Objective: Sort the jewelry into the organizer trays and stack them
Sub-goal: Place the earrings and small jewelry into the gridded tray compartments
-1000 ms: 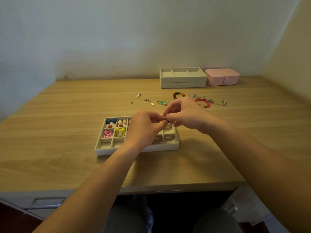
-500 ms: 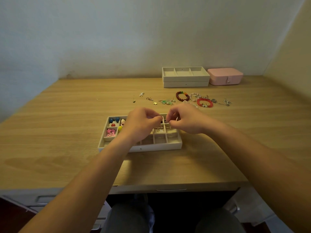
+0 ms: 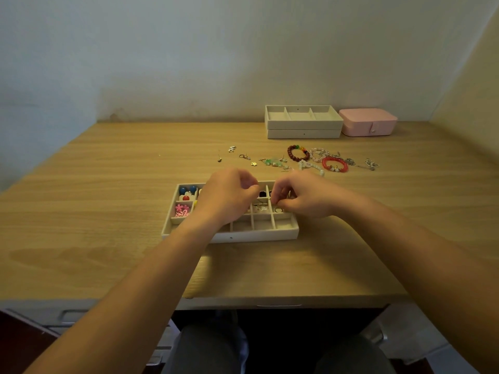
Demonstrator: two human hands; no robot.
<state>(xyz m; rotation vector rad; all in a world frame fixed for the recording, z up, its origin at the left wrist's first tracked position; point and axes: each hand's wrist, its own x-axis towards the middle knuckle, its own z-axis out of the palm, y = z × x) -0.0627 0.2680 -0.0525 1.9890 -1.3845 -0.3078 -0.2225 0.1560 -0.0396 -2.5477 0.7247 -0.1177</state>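
A light wooden bench (image 3: 108,211) stands in a corner of pale plastered walls (image 3: 189,63). A beige compartmented organizer tray (image 3: 270,234), partly filled, lies near its front. Loose beaded bracelets (image 3: 334,164) lie beyond it, with two stacked beige trays (image 3: 303,128) and a pink box (image 3: 367,122) at the back. The left hand (image 3: 229,197) and right hand (image 3: 306,198) are over the tray with fingers curled and tips pinched. I cannot tell whether they hold anything.

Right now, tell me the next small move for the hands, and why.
Likely lower the right hand to the tray cell beneath its curled fingers and release; anything they pinch is too small to see. Front cells look empty, and bracelets wait beyond.
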